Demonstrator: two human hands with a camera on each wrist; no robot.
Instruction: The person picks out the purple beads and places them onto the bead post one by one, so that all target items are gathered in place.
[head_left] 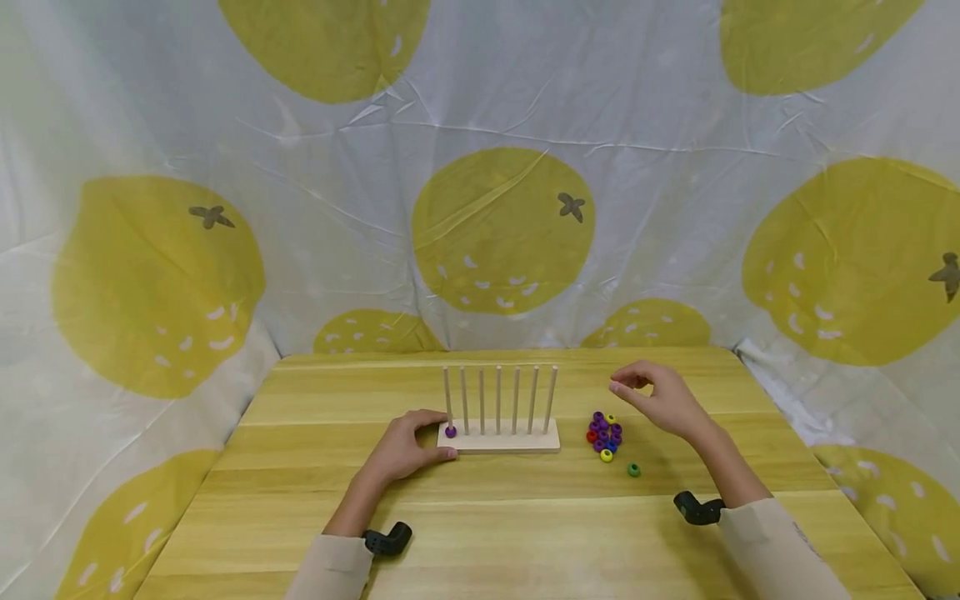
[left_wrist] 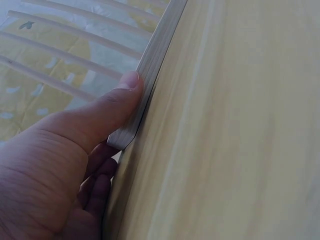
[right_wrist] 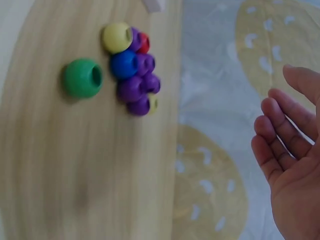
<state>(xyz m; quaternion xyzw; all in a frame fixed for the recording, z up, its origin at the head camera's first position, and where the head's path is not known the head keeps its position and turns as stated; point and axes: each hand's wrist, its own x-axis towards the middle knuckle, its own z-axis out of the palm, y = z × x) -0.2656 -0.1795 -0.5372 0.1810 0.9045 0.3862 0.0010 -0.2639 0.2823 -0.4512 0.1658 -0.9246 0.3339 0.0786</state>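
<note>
A pale wooden peg board point(head_left: 498, 444) with a row of several upright pegs stands on the table. One purple bead point(head_left: 451, 432) sits at the bottom of its leftmost peg. My left hand point(head_left: 400, 450) holds the board's left end, thumb along the front edge point(left_wrist: 131, 107) and fingers behind. To the right of the board lies a cluster of purple, yellow, blue and red beads point(head_left: 603, 436). A green bead point(right_wrist: 82, 78) lies apart from them. Above and behind the cluster hovers my right hand point(head_left: 663, 402), fingers loosely bent, holding nothing.
The wooden table point(head_left: 525, 533) carries the board and beads. A white cloth with yellow lemon prints point(head_left: 337, 225) hangs behind the table's far edge. Black wrist-worn devices point(head_left: 388, 540) show at both cuffs.
</note>
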